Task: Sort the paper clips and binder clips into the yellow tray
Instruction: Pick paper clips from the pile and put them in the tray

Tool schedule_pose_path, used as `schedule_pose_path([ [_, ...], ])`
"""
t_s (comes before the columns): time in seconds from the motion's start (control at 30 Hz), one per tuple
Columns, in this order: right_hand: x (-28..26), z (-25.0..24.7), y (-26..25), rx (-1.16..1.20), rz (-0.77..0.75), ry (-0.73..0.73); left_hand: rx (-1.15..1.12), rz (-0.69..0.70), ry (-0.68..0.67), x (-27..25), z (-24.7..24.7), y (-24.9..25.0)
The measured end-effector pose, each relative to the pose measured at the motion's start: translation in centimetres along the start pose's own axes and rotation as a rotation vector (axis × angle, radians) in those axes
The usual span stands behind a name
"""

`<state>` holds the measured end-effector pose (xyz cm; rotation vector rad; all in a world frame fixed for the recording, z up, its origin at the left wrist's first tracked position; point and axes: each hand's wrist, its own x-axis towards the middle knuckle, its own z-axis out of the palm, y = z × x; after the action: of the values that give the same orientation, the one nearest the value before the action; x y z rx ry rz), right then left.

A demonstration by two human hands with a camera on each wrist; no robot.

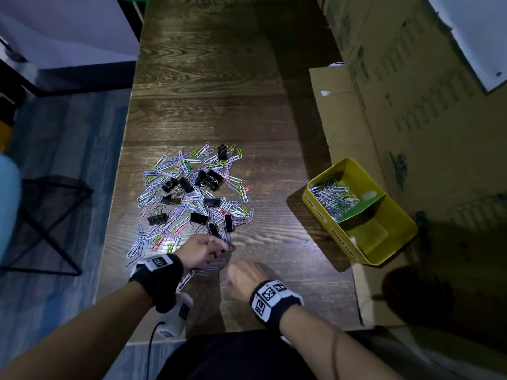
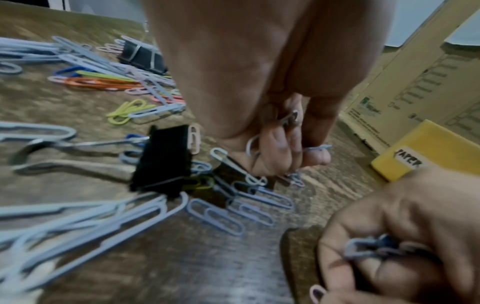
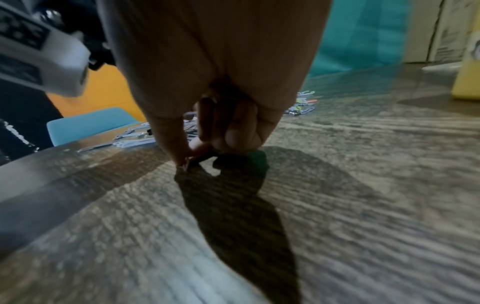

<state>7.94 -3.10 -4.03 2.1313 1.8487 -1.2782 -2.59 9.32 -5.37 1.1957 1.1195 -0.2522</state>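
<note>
**Both hands holding paper clips at the near edge of the pile**

The left hand (image 1: 201, 252) is curling its fingers (image 2: 275, 152) round a few pale paper clips (image 2: 288, 120), pinching them against the thumb. Just beyond and to the left of this grip the mixed pile of paper clips (image 1: 175, 187) is spreading over the wooden table (image 1: 208, 86), with black binder clips (image 1: 212, 202) lying among them; one binder clip (image 2: 163, 160) is sitting just left of the fingertips.

The right hand (image 1: 245, 278) is hovering just beside the left one, nearer the person, fingers closing on a small bunch of bluish clips (image 2: 374, 246).

The yellow tray (image 1: 395, 244) is standing well apart to the right of both grips, with paper clips already lying in its far compartment (image 1: 336, 197); nothing is showing in the near one.
</note>
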Motion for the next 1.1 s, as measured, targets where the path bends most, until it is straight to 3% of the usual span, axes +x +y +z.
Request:
schedule_pose_path([
  [0.13,0.1,-0.5,1.4,0.097,0.037,-0.134,-0.045,0.03,-0.105,-0.2,1.7,2.7],
  [0.2,-0.2,-2.3,3.0,0.281,0.078,-0.121,-0.075,0.055,-0.124,-0.1,2.9,5.1],
  [0.3,-1.9,-6.8,5.7,0.809,0.192,0.145,-0.164,0.144,-0.128,0.6,5.5,10.0],
  [0.4,-4.4,-11.1,8.5,1.508,0.257,0.462,-0.235,0.241,-0.122,2.0,9.1,14.7],
  [0.47,-5.3,-13.0,10.4,1.709,0.24,0.637,-0.23,0.279,-0.114,2.7,12.0,17.4],
  [0.6,-4.9,-15.5,13.8,1.613,0.472,0.924,-0.144,0.343,-0.068,4.0,17.5,21.2],
  [0.7,-4.2,-15.6,15.8,1.506,0.642,0.87,0.11,0.401,0.025,5.3,19.3,22.2],
  [0.8,-4.8,-15.5,15.8,1.493,0.585,0.792,0.291,0.373,-0.052,6.1,19.4,22.3],
  [0.9,-5.1,-14.7,16.4,1.478,0.628,0.807,0.263,0.391,-0.086,5.5,18.2,22.1],
  [1.0,-5.0,-14.4,16.1,1.187,0.586,0.818,0.119,0.42,-0.109,4.2,15.7,21.1],
  [1.1,-5.0,-14.0,14.4,0.943,0.424,0.926,0.085,0.434,-0.076,2.1,11.6,19.4],
])
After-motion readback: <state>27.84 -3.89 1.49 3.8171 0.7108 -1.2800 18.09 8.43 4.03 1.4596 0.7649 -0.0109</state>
